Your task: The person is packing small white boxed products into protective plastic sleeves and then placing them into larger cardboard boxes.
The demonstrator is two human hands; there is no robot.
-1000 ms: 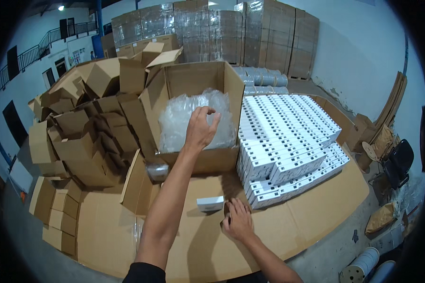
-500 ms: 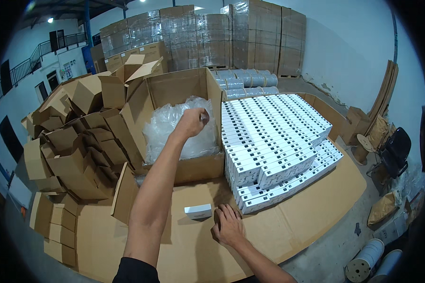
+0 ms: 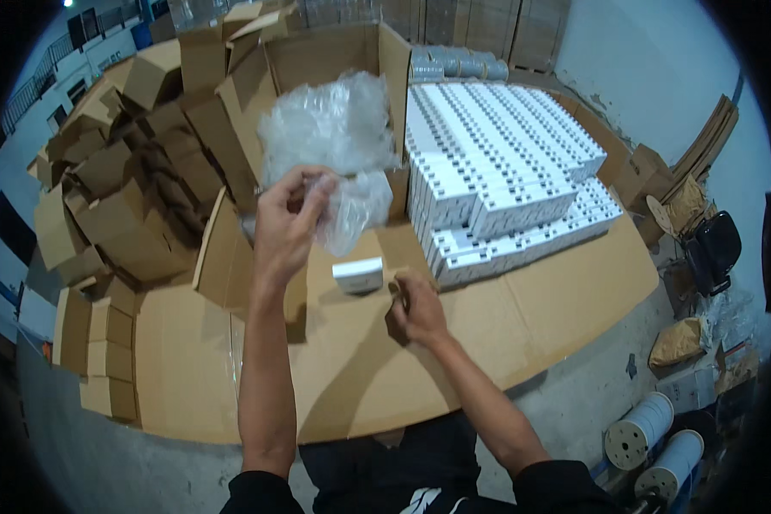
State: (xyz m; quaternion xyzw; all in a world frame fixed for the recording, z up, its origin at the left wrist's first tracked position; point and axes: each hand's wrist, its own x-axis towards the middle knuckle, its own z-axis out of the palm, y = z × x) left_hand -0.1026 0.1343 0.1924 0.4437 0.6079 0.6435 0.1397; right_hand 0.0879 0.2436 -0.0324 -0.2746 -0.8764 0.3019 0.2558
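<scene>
Around the cardboard surface, grey floor

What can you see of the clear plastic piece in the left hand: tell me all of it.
The clear plastic piece is thin, crumpled, see-through film with whitish glints along its folds. The left hand grips its upper left part between thumb and fingers; the rest spreads rightward and droops to a narrow lower end above the small white box. It shows in front of the open carton; whether it touches the carton is unclear. The right hand is apart from it.
</scene>
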